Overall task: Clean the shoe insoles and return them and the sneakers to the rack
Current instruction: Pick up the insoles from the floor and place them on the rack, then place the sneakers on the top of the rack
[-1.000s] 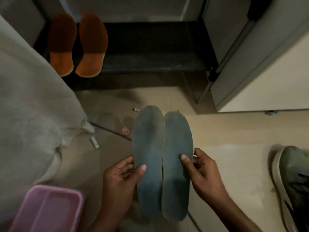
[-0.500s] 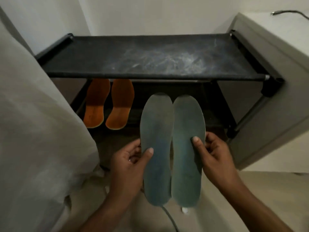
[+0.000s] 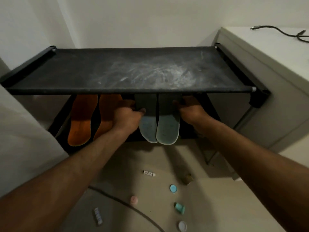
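left hand (image 3: 127, 114) pinching one blue insole (image 3: 148, 124), right hand (image 3: 190, 109) gripping the other blue insole (image 3: 168, 126), both lying under the rack (image 3: 127, 72) top shelf, beside orange insoles (image 3: 82, 121)

This is looking like a home entryway — a black fabric shoe rack (image 3: 130, 71) is standing against a plain white wall (image 3: 133, 20), with insoles (image 3: 82, 119) resting under its top shelf.

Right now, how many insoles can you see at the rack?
4. Two orange insoles lie on the lower shelf at left. Two blue ones sit beside them, the left hand and right hand gripping one each. The top shelf may hide more.
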